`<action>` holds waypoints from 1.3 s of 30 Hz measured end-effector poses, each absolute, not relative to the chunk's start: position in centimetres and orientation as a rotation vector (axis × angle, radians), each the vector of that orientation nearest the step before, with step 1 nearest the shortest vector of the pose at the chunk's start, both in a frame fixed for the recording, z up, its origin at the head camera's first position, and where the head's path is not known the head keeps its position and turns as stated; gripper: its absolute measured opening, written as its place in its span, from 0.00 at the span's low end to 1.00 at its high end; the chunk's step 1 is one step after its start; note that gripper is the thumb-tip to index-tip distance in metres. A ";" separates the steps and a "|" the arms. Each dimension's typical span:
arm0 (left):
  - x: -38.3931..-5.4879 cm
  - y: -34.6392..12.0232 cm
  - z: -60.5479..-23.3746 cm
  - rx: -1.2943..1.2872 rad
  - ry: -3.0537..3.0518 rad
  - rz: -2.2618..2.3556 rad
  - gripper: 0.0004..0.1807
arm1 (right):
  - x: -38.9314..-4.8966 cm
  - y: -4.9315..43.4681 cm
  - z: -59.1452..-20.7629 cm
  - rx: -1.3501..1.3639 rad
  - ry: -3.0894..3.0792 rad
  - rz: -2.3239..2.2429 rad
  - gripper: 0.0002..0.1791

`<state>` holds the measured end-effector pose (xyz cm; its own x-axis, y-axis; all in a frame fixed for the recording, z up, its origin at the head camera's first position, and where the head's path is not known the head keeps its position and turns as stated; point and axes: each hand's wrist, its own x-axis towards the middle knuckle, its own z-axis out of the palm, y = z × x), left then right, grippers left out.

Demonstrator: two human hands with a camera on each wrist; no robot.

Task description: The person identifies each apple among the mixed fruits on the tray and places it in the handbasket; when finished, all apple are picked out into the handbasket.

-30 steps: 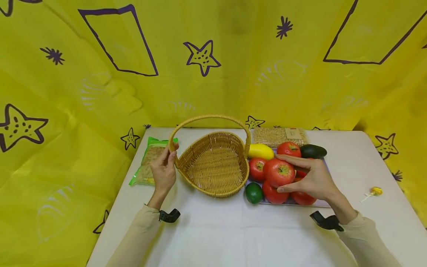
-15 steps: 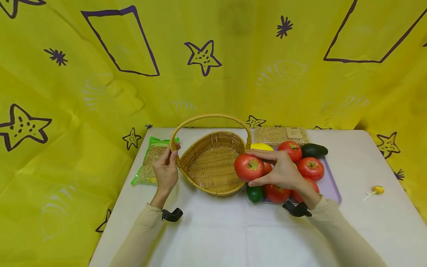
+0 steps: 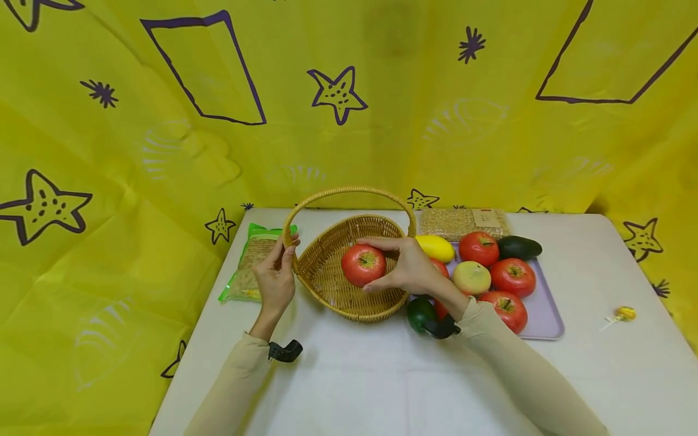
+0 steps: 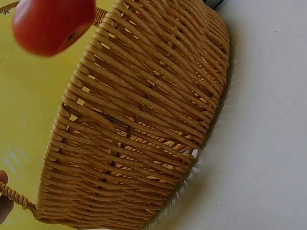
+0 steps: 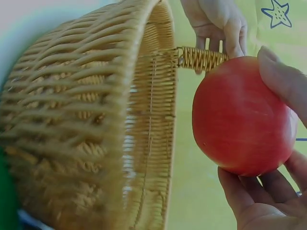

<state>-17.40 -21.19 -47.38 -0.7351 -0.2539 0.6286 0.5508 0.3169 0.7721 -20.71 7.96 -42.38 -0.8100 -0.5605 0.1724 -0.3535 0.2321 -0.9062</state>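
Note:
My right hand [image 3: 411,266] holds a red apple [image 3: 363,265] between thumb and fingers, above the open wicker basket [image 3: 349,309]. In the right wrist view the apple [image 5: 244,117] is higher than the basket's rim, with the thumb on one side and fingertips on the other. My left hand [image 3: 276,281] grips the left foot of the basket's arched handle [image 3: 349,189]. The left wrist view shows the woven basket wall [image 4: 129,115] standing on the white table, and the apple [image 4: 53,24] over the rim. No fruit shows inside the basket.
Right of the basket, a lilac tray [image 3: 548,315] bears several red apples [image 3: 514,277], a pale yellow round fruit [image 3: 471,278], a yellow oblong piece [image 3: 436,248] and dark green pieces [image 3: 520,247]. A grain pack [image 3: 463,223], a green-edged bag [image 3: 248,266] and a lollipop [image 3: 624,313] lie around.
My right hand has carried the apple left from above the tray to over the basket, uncovering the pale yellow fruit. The left hand keeps its grip on the handle.

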 end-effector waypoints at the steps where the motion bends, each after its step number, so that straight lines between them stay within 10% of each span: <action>1: -17.4 -21.2 -47.4 -0.264 -1.897 -1.491 0.22 | -20.9 7.4 -42.4 -0.865 2.293 -1.629 0.47; 39: -17.5 -21.9 -47.2 -0.310 -1.946 -1.396 0.20 | -28.6 0.0 -45.7 -0.648 2.433 -1.237 0.50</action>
